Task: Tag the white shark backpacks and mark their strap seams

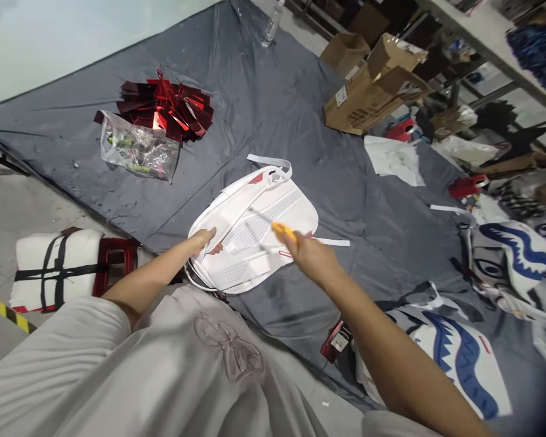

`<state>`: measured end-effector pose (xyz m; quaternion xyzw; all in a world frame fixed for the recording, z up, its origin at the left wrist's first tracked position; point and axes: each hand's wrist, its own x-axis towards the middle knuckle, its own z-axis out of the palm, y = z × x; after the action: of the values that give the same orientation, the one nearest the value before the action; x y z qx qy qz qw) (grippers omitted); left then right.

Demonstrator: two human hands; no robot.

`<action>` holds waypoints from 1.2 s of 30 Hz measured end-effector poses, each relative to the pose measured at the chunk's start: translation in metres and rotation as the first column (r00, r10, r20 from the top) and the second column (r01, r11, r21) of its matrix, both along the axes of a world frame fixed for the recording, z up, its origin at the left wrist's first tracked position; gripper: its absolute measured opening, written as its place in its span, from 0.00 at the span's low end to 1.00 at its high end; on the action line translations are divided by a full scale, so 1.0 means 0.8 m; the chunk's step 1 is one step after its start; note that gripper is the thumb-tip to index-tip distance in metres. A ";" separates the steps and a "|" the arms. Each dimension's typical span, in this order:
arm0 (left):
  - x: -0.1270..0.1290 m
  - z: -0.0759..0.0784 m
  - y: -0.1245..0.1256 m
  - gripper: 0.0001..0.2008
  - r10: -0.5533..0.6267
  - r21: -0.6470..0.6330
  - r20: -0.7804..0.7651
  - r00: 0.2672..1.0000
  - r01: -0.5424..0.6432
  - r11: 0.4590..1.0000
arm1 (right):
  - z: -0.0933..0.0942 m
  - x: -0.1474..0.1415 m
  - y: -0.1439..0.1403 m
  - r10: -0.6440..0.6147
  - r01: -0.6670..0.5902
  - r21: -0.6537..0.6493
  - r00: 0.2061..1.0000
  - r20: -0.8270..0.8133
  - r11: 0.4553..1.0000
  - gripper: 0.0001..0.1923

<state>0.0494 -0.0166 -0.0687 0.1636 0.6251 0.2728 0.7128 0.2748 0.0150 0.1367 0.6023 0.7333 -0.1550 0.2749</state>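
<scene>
A white backpack (295, 209) lies on the grey cloth in front of me, its padded back panel and shoulder straps facing up. My left hand (204, 241) is closed on its near left part, by a shoulder strap, with the thumb on top. Over the right side of the bag, my right hand (312, 255) grips a small orange-handled tool (283, 231). A thin, blurred tip points from it toward the back panel; its exact kind cannot be made out. White webbing tails (332, 242) stick out from the bag's far and right sides.
Red foil strips (182, 109) and a clear plastic bag (139, 149) lie at the far left. Brown paper bags (368, 91) stand far right, a bottle (272, 24) at the back. Backpacks with blue shark-mouth prints (459, 358) lie at right. A red tag bundle (335, 341) is near the front edge.
</scene>
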 end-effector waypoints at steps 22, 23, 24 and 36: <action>0.122 0.040 -0.086 0.33 -0.381 0.379 -0.646 0.661 0.712 0.591 | 0.033 0.110 -0.053 -0.131 0.146 -0.089 0.979 0.157 0.985 0.29; 0.119 0.035 -0.081 0.30 -0.374 0.384 -0.624 0.686 0.686 0.618 | 0.035 0.113 -0.069 -0.154 0.168 -0.074 0.974 0.166 0.983 0.29; 0.114 0.031 -0.073 0.27 -0.371 0.390 -0.591 0.717 0.656 0.646 | 0.036 0.117 -0.084 -0.170 0.184 -0.095 0.975 0.145 0.978 0.28; 0.117 0.037 -0.067 0.22 -0.197 0.391 -0.542 0.817 0.452 0.802 | 0.012 0.160 -0.097 -0.258 0.257 0.052 0.966 0.008 0.965 0.29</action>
<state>0.1433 -0.0701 -0.0391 0.5132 0.6480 0.2466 0.5059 0.4027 -0.0628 0.1461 0.7003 0.6504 -0.1664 0.2426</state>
